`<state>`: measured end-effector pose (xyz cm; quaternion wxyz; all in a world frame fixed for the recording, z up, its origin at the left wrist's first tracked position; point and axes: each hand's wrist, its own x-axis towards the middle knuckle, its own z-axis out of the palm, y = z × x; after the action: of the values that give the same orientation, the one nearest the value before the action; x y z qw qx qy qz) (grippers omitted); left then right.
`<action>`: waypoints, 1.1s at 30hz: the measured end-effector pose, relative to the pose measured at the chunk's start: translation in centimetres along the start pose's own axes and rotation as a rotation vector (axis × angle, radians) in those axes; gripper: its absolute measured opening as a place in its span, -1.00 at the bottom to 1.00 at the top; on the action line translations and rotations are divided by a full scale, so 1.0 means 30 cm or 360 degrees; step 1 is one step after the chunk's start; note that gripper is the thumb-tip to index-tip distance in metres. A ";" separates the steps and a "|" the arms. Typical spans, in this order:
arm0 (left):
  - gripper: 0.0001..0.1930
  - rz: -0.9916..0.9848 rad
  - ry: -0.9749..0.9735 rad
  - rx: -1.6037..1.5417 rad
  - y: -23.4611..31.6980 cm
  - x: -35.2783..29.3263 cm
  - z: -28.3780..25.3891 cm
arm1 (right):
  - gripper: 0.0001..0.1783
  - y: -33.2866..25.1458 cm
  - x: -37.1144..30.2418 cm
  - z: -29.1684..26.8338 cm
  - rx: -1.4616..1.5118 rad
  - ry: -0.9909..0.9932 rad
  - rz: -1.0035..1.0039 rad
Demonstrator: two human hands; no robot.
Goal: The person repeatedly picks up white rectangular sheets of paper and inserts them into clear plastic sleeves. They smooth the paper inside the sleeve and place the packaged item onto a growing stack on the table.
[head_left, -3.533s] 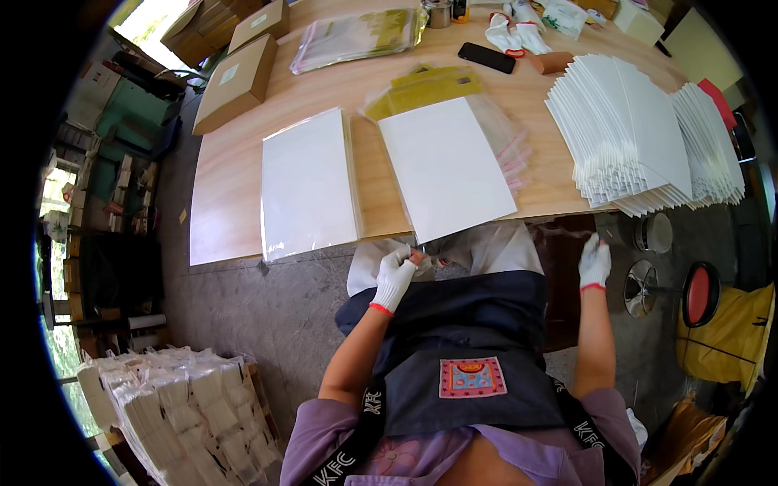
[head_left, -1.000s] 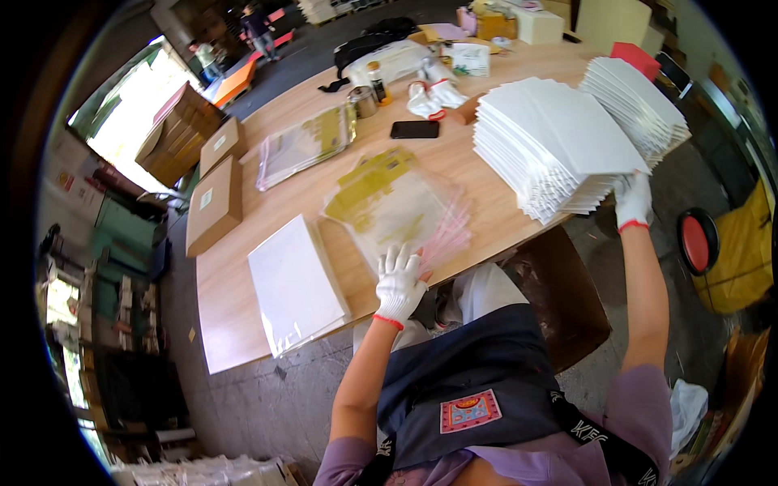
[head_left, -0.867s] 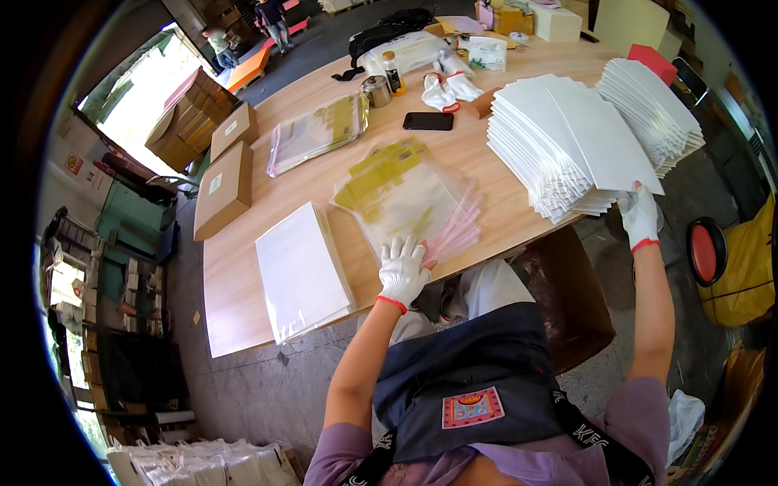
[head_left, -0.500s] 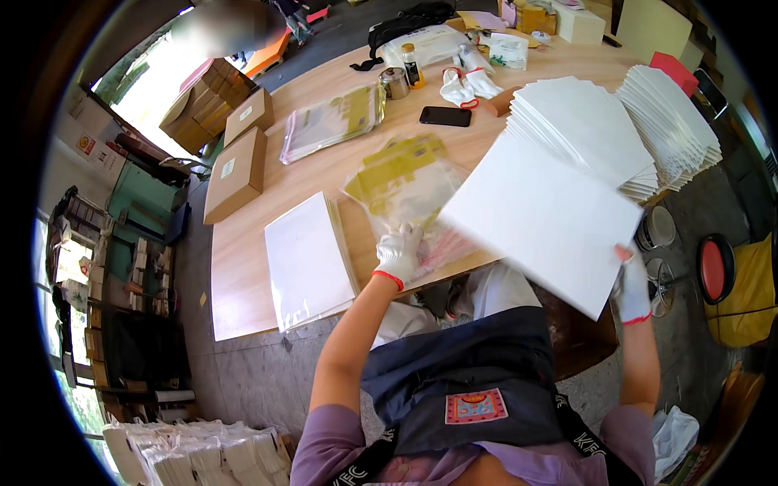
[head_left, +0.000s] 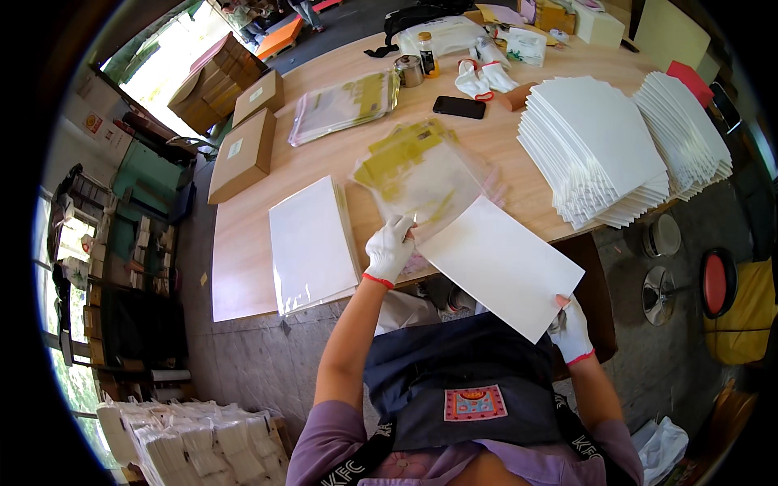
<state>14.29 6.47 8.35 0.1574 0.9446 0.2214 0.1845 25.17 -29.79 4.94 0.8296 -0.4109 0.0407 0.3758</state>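
My right hand [head_left: 572, 330], in a white glove with a red cuff, grips the near right corner of a flat white board [head_left: 506, 271]. The board slants over the table's front edge, its far left end close to my left hand [head_left: 391, 247]. That hand, gloved the same way, is closed in a pinch at the near edge of a clear plastic bag [head_left: 442, 182] with yellow-green print. The bag lies on top of several similar ones. Left of it rests a stack of white boards in glossy clear wrapping [head_left: 312, 243].
Fanned white boards [head_left: 596, 138] are piled at the right of the table [head_left: 243, 275]. Farther back lie more plastic bags [head_left: 344, 105], a black phone [head_left: 459, 107], a metal pot [head_left: 409, 70], a bottle [head_left: 427, 55] and spare gloves [head_left: 485, 78]. Brown boxes [head_left: 243, 154] line the left edge.
My right hand has brought the white board down and left, away from the fanned pile toward the bag. My left hand has turned and closed its fingers at the bag's near edge.
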 end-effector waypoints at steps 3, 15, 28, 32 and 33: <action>-0.75 -0.0014 -0.0076 -0.0523 0.019 0.015 -0.026 | -0.50 0.005 0.014 -0.006 0.0082 -0.0006 0.0026; -0.45 -0.0134 0.0484 -0.0894 0.075 -0.107 0.085 | -0.67 0.045 -0.038 0.149 -0.0096 0.0086 -0.0100; -0.51 -0.1234 -0.0215 -0.3930 0.179 -0.408 0.649 | -0.71 0.063 -0.081 0.194 -0.0491 -0.0021 0.0250; -0.61 -0.1362 -0.0055 -0.2845 0.289 -0.423 0.522 | -0.73 0.218 0.064 0.222 -0.0086 0.0020 0.0412; -0.62 -0.1281 -0.0007 -0.2417 0.310 -0.417 0.521 | -0.72 0.255 0.114 0.222 0.0116 0.0021 0.0404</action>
<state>13.73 -10.80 -5.40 0.8008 0.4331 0.3559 0.2108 20.98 -20.13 3.08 0.7895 -0.3745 0.1114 0.4733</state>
